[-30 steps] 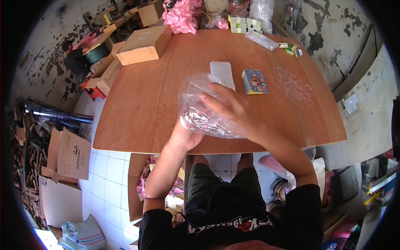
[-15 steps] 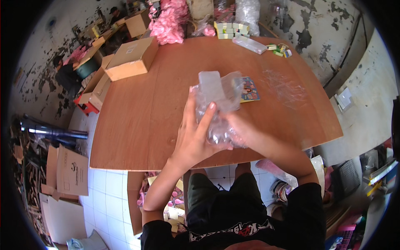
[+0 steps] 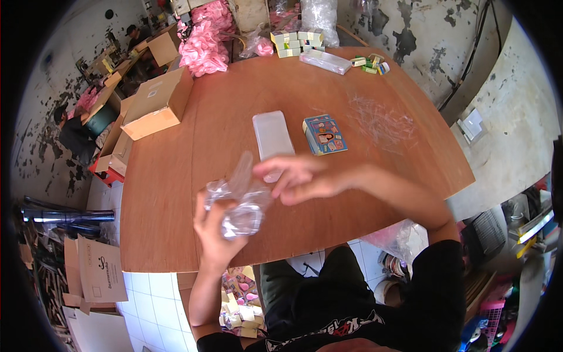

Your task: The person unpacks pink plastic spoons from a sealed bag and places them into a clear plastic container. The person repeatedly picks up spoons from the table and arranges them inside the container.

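A crumpled clear plastic bag (image 3: pixel 243 214) is in my left hand (image 3: pixel 212 232), above the front part of the table, with my fingers curled round it. Beside its upper edge is my right hand (image 3: pixel 302 176), slightly blurred, fingers stretched out and apart with nothing visible in them. Beyond the hands lies a flat stack of translucent plastic sleeves (image 3: pixel 273 135); my right hand hides part of its near end. Right of that stack, a small pile of blue illustrated cards or booklets (image 3: pixel 326 135) rests on the wood.
The brown table (image 3: pixel 170 205) carries clear plastic scraps (image 3: pixel 381 120) at right. A cardboard box (image 3: pixel 157 105) sits at far left. Along the back are pink bundles (image 3: pixel 205 38), stacked small boxes (image 3: pixel 296 42) and a clear case (image 3: pixel 326 61). Two other people are at far left.
The flat sleeve stack, earlier up with the bag at my hands, now lies on the table. My left hand has moved left and nearer with the bag; my right hand has come off it.
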A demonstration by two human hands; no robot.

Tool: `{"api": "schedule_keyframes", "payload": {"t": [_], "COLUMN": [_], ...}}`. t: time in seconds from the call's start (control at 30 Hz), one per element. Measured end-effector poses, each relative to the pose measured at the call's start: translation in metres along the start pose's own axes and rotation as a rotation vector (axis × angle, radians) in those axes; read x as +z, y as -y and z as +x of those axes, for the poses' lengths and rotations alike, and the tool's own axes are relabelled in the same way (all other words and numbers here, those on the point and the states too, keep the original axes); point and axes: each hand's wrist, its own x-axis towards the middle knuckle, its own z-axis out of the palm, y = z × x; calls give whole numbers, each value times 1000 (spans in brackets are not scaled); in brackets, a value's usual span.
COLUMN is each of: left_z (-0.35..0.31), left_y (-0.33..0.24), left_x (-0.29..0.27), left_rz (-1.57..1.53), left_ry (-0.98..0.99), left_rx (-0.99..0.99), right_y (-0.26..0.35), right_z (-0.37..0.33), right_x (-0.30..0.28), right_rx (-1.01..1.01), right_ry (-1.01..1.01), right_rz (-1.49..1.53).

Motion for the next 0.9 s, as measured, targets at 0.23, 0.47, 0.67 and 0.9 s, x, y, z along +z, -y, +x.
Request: {"api": "schedule_keyframes", "payload": {"t": [0.23,0.47,0.67,0.9], "left_z": [-18,-11,-19,-36], "left_y": [63,96,113,113], "left_x": [-17,-9,-7,-9], "left_rz": [-31,-321,-454,-201], "left_ry": [98,150,44,-29], "left_rx": [-346,-842,-1027,-1108], "right_y": [-55,-127,-163,-174], "right_z": [14,28,46,61], "right_x": [-252,-438,-538,-576], "right_rx": [77,207,404,637], "right_ry": [-861,-1254,-1242,-1097], "right_rz": [-412,-865,-932,-890]}}
